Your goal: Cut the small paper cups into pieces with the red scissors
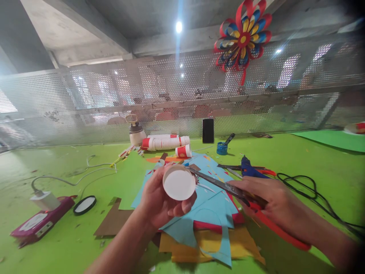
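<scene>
My left hand is closed around a white paper cup piece, its round white face toward me. How deep the piece is cannot be made out. Red-handled scissors are gripped in my right hand, their blades pointing left with the tips at the upper right rim of the cup piece. Below both hands lie light blue paper sheets with cut-out curves, over yellow paper and a brown sheet.
A stack of paper cups, a single red-and-white cup, a phone and a blue jar stand behind. To the right are a blue glue gun and black cable; to the left, a purple power strip.
</scene>
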`<state>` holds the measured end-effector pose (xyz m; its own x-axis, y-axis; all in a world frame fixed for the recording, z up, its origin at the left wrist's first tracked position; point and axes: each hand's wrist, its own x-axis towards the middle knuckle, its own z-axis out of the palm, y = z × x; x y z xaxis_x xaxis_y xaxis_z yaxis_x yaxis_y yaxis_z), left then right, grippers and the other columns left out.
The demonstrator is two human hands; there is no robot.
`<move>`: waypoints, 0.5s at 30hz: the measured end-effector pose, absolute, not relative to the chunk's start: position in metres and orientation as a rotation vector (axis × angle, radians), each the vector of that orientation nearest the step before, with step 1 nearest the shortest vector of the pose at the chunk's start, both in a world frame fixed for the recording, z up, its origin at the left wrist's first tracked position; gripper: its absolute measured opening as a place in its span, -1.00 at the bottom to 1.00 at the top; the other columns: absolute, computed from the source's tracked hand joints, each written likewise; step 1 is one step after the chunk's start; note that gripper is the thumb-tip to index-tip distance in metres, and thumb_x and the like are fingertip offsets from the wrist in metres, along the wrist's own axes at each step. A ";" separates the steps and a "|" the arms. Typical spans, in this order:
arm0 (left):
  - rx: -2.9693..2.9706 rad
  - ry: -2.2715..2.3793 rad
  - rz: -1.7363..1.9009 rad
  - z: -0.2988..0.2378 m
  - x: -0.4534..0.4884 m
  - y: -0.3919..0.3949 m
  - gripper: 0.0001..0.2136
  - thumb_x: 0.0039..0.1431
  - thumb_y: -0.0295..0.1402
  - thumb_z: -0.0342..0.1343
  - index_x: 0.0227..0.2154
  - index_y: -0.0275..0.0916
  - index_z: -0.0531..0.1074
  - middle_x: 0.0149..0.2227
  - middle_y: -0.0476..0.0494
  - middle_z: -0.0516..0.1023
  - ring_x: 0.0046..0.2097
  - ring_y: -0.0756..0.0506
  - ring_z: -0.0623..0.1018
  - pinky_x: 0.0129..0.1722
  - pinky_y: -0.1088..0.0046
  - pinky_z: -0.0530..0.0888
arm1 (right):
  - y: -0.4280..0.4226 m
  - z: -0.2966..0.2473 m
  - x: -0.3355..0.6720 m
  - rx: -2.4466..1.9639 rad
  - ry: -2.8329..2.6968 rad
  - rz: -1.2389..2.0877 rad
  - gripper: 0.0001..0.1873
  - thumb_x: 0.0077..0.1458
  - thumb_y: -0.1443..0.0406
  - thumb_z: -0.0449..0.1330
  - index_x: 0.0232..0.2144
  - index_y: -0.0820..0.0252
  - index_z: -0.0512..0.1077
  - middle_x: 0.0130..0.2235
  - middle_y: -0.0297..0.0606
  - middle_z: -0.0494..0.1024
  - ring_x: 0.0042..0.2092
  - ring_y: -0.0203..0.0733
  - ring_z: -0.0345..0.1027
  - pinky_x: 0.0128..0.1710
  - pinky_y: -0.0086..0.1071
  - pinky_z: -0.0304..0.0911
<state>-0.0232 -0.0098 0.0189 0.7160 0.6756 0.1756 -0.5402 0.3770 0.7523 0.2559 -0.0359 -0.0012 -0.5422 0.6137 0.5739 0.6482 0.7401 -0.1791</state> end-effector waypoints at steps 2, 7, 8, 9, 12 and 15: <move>0.892 0.167 0.816 0.021 -0.023 -0.010 -0.48 0.24 0.00 -0.15 -0.33 -0.42 0.48 -0.66 -0.18 0.41 -0.63 0.02 0.35 -0.78 0.67 0.06 | -0.032 -0.004 0.259 -0.982 -2.246 -0.092 -0.62 0.09 0.40 0.17 -0.03 0.09 0.48 -0.16 -0.24 0.65 -0.24 -0.14 0.54 -0.29 -0.34 0.44; 0.890 0.170 0.869 0.024 -0.024 -0.008 -0.52 0.25 -0.05 -0.16 -0.36 -0.40 0.46 -0.64 -0.17 0.41 -0.63 0.03 0.33 -0.78 0.67 0.09 | -0.024 -0.006 0.261 -1.132 -1.998 -0.038 -0.70 0.11 0.31 0.19 -0.09 0.16 0.55 -0.20 -0.18 0.67 -0.28 -0.13 0.56 -0.25 -0.30 0.49; 0.893 0.173 0.873 0.024 -0.024 -0.007 -0.53 0.24 -0.05 -0.15 -0.35 -0.40 0.47 -0.64 -0.17 0.41 -0.62 0.03 0.33 -0.79 0.67 0.08 | -0.023 -0.005 0.260 -1.169 -2.000 -0.023 -0.69 0.11 0.30 0.17 -0.10 0.18 0.56 -0.18 -0.15 0.67 -0.25 -0.09 0.57 -0.21 -0.26 0.50; 0.895 0.179 0.879 0.024 -0.024 -0.007 -0.54 0.22 -0.06 -0.13 -0.34 -0.40 0.47 -0.63 -0.17 0.42 -0.62 0.03 0.34 -0.79 0.67 0.08 | -0.023 -0.004 0.259 -1.214 -2.016 -0.012 -0.68 0.11 0.31 0.16 -0.09 0.18 0.57 -0.15 -0.14 0.67 -0.22 -0.06 0.57 -0.18 -0.22 0.50; 0.898 0.210 0.904 0.023 -0.023 -0.007 -0.55 0.18 -0.05 -0.07 -0.33 -0.40 0.48 -0.62 -0.18 0.44 -0.61 0.03 0.35 -0.77 0.66 0.11 | -0.021 -0.004 0.257 -1.342 -2.087 -0.009 -0.62 0.11 0.39 0.09 -0.06 0.17 0.56 -0.14 -0.15 0.67 -0.19 0.00 0.59 -0.14 -0.13 0.50; 0.927 0.245 0.964 0.024 -0.021 -0.009 -0.56 0.14 -0.05 0.01 -0.29 -0.40 0.50 -0.55 -0.22 0.48 -0.58 0.01 0.41 -0.71 0.63 0.20 | -0.016 -0.008 0.260 -1.361 -2.108 -0.057 -0.62 0.09 0.41 0.09 -0.07 0.16 0.57 -0.15 -0.16 0.68 -0.20 0.03 0.60 -0.18 -0.14 0.51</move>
<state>-0.0212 -0.0088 0.0242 0.5769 0.7904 0.2061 -0.5963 0.2351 0.7676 0.2602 -0.0164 -0.0079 -0.2758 0.8096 0.5182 0.8366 0.4677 -0.2853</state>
